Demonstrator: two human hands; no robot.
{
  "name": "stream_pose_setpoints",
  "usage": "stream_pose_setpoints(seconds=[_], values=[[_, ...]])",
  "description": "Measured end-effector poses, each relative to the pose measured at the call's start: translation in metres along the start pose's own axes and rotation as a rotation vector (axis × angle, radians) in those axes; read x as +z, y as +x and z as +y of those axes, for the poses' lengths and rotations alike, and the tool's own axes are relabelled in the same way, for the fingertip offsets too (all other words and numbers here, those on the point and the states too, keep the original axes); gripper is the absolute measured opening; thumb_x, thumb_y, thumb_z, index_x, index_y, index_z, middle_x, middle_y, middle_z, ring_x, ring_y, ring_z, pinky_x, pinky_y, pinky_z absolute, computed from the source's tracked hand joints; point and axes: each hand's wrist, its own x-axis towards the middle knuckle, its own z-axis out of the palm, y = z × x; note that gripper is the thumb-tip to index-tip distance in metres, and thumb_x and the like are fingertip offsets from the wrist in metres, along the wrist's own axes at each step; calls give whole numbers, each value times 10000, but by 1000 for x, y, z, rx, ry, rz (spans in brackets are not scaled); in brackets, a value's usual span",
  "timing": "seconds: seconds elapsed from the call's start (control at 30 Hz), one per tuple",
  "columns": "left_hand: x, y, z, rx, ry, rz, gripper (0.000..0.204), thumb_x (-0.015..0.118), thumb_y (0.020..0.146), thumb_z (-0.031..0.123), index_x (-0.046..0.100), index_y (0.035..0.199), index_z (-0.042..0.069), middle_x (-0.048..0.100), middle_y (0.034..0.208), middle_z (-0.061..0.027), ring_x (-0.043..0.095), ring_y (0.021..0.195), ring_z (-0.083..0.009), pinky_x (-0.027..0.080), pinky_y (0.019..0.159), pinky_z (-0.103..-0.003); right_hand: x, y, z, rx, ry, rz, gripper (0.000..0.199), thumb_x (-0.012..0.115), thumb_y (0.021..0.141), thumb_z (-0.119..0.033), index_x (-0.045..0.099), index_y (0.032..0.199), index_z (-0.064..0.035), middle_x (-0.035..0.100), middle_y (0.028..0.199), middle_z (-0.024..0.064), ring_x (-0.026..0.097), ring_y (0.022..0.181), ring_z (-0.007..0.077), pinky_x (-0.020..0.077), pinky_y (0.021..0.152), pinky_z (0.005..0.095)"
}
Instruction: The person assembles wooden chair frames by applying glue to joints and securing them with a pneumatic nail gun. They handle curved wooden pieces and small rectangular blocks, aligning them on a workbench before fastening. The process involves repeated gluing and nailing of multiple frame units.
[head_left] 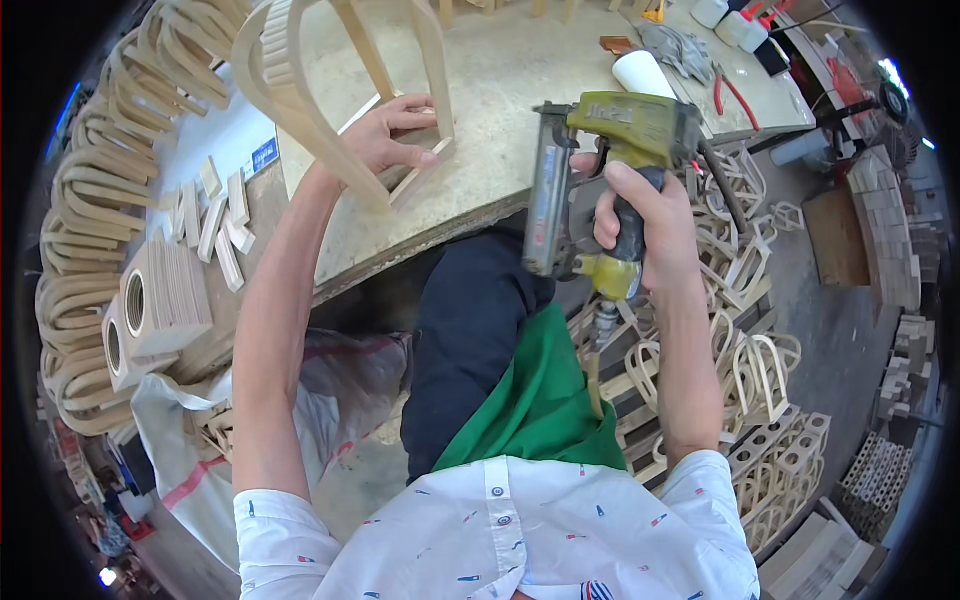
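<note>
On the near edge of the workbench (480, 165) stands a pale bentwood frame (318, 120) with curved sides and a slat across its bottom. My left hand (385, 138) reaches in between its sides and holds it low down, thumb against the bottom slat and fingers toward the right upright. Off the bench edge, to the right of the frame, my right hand (650, 215) grips a yellow-green nail gun (625, 118) by its black handle. Its long magazine points down on the left, and the gun does not touch the frame. A hose fitting hangs below the handle.
Bent wood arches (95, 200) line the left side, near loose wood strips (212, 215) and stacked blocks with round holes (170, 295). Pliers (735, 98), a grey glove (678, 50) and bottles (735, 28) lie at back right. Finished-looking frames (760, 375) pile up below right.
</note>
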Motion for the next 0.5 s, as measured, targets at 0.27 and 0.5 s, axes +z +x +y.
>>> stream_pose_setpoints(seconds=[0.27,0.5], values=[[0,-3,4,22,-3,-26,558,787,711,121,628,1244,80,436,1401,-52,450,1269,-214,373,1058,-330,9,5,0,-394,-1049,-229,431,649,758,-55,557,1174,11,641,858,147,657,790,301,519,691,391],[0,-2,-3,22,-74,-47,555,791,727,187,628,1246,79,419,1418,-58,413,1304,-221,316,1103,-339,24,20,11,-634,-1527,-309,554,678,731,-98,494,1245,-6,623,1058,134,646,852,343,531,703,428]])
